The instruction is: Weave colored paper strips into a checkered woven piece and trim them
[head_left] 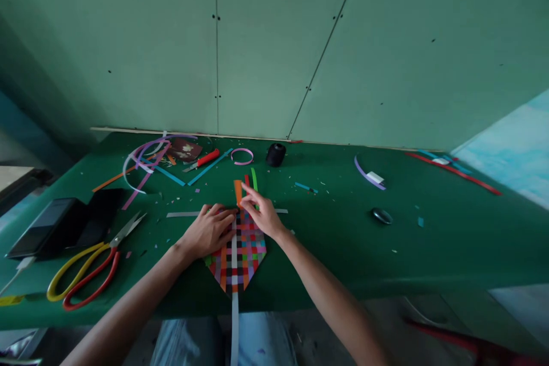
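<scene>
A woven piece of many-coloured flat strips lies on the green table and narrows to a point near the front edge. My left hand rests flat across its left side, fingers stretched out. Over the upper right part is my right hand, its index finger extended and the other fingers partly bent; whether they touch a strip I cannot make out. Beside that fingertip an orange strip sticks up, with a green strip close by. A long white strip runs down the piece and hangs off the table. Another pale strip lies crosswise.
Large scissors with yellow and red handles lie left, near a black phone-like device. Behind are a red-handled cutter, loose strips, a pink ring and a black spool. A dark mouse-like object lies right.
</scene>
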{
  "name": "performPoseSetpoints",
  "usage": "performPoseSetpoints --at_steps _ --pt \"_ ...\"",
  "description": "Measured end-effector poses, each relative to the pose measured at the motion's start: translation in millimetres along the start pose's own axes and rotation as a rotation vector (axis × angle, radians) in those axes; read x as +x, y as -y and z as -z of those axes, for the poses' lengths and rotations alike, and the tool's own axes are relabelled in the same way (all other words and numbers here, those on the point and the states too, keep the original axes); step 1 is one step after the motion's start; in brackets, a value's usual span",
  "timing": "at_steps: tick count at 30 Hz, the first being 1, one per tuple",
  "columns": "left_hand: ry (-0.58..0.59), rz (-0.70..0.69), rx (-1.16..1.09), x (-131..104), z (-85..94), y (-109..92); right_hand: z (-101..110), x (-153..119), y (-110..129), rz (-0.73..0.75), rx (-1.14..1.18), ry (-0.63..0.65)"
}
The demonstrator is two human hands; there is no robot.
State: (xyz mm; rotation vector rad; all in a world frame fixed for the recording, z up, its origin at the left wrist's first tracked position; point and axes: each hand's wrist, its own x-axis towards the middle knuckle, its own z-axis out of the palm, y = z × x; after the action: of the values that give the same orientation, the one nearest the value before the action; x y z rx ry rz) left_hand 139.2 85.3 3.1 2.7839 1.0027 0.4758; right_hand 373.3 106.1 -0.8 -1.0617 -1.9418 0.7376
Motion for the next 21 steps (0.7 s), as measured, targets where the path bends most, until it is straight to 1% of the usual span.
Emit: performPoseSetpoints --at_steps 2,3,7,12,15,21 --pt "0.005 0.002 0.004 -0.1 0.1 0.0 4.2 -6.7 2.3 0.007 0.017 0.068" --pt "0.011 0.001 0.006 -0.1 0.2 0.0 5.7 -7.7 1.9 -0.002 0.009 0.077" --pt "0.017 0.000 0.006 0.2 0.8 0.1 5.2 -3.2 -8.3 -0.034 -0.004 0.013" --pt "-0.006 -0.003 -0.002 -0.2 -0.8 1.4 -1.6 -2.8 -21.0 -0.011 -0.064 -0.055" --pt "-0.029 -0.008 -0.013 -0.7 -2.3 1.6 -3.1 -4.9 -19.4 -0.003 -0.122 -0.076" --pt "-0.032 0.000 -0.018 -0.7 -1.9 0.5 -3.3 -13.6 -9.4 0.049 -0.169 -0.014"
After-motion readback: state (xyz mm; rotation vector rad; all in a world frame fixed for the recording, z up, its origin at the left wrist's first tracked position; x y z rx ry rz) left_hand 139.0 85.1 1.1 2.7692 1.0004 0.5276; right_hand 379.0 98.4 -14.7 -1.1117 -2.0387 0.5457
